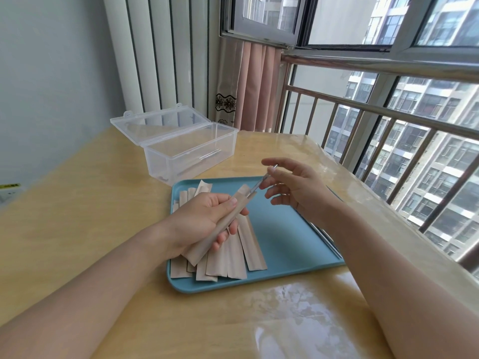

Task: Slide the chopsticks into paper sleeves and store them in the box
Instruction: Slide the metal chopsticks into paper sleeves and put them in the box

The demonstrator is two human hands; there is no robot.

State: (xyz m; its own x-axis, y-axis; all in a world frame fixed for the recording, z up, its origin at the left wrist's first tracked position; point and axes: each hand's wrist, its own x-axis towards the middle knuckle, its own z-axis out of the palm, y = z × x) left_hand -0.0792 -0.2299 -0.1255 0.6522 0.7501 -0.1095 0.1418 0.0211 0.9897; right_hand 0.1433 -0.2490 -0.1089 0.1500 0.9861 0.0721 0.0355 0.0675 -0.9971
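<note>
Left grip (204, 216) curled round a paper sleeve (220, 224) over the blue tray (285, 237), right grip (290, 185) pinching metal chopsticks (261, 182) partly inside its mouth; spare sleeves (233, 257) heaped on the tray's left, clear box (186, 151) open at far left on the tabletop (103, 229).

Nothing I can actually read from my end. There's a yellow label (10, 186) on something at the desk's 9 o'clock edge, but its print's way too blurry for me.

left hand (204, 216) grips sleeve (220, 224) | right hand (293, 185) pinches chopsticks (261, 181)
</note>
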